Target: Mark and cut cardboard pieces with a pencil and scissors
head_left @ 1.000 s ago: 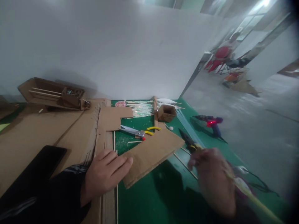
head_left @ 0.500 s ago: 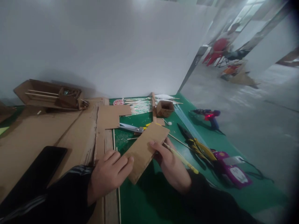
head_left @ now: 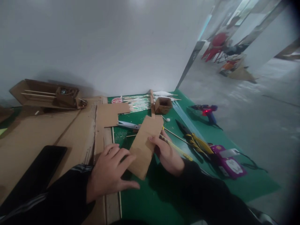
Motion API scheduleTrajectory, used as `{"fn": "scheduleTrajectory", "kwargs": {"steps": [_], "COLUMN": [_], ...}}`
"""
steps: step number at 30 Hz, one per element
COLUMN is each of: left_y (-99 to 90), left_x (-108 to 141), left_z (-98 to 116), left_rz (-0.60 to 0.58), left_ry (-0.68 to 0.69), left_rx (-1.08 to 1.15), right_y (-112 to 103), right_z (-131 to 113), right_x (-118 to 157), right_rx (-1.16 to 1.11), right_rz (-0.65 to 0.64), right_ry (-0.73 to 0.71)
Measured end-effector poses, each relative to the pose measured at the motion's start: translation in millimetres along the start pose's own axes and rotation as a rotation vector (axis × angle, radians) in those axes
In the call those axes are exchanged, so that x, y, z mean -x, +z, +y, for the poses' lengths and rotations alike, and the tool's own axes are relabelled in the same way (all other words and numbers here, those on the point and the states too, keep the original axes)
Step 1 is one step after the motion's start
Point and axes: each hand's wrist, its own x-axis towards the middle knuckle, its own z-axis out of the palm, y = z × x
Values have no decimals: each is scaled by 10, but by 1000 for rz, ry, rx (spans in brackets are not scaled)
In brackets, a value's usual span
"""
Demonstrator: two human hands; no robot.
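A brown cardboard piece [head_left: 145, 140] lies tilted on the green mat [head_left: 168, 193]. My right hand [head_left: 165, 150] grips its right edge, thumb on top, and also holds a yellow pencil [head_left: 179, 151] that sticks out to the right. My left hand [head_left: 112, 170] rests flat with fingers spread beside the piece's lower left corner, on a cardboard strip [head_left: 106, 147]. Scissors with yellow handles [head_left: 130, 125] lie just behind the piece.
Large cardboard sheets [head_left: 47, 131] and a black phone [head_left: 32, 176] cover the left. A small cardboard box [head_left: 163, 105], sticks [head_left: 138, 103], pliers [head_left: 194, 140], a purple device [head_left: 228, 162] and a glue gun [head_left: 207, 111] sit behind and to the right. A white wall stands behind.
My right hand came in from the right with the pencil and took hold of the cardboard piece, which turned more upright and narrower. My left hand's fingers spread.
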Motion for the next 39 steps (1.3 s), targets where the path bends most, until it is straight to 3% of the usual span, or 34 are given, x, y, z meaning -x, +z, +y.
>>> {"fn": "scheduleTrajectory", "kwargs": {"steps": [7, 10, 12, 20, 26, 28, 30, 33, 39], "left_y": [39, 131, 175, 212, 237, 263, 299, 341, 300], "left_x": [-75, -146, -171, -96, -54, -50, -44, -30, 33], "left_z": [-134, -166, -155, -107, -87, -89, -103, -122, -19], "left_rz": [-207, -244, -230, -164, -132, -147, -164, -181, -229], "left_ry": [-764, -889, -920, -970, -963, -951, -936, -938, -969], "left_rx": [965, 1377, 1478, 1418, 1274, 1238, 1199, 1134, 1093], "right_y": [-20, -27, -35, -99, -354, -416, -453, -494, -619], "right_z": [26, 74, 103, 31, 30, 77, 144, 256, 310], "right_x": [4, 14, 22, -19, -14, 50, 125, 204, 215], "right_rx": [23, 6, 9, 215, 800, 997, 1122, 1230, 1239], "right_rz": [-123, -169, -190, -301, -64, -151, -318, -450, -423], "right_ry": [-7, 10, 42, 28, -498, -713, -877, -956, -963]}}
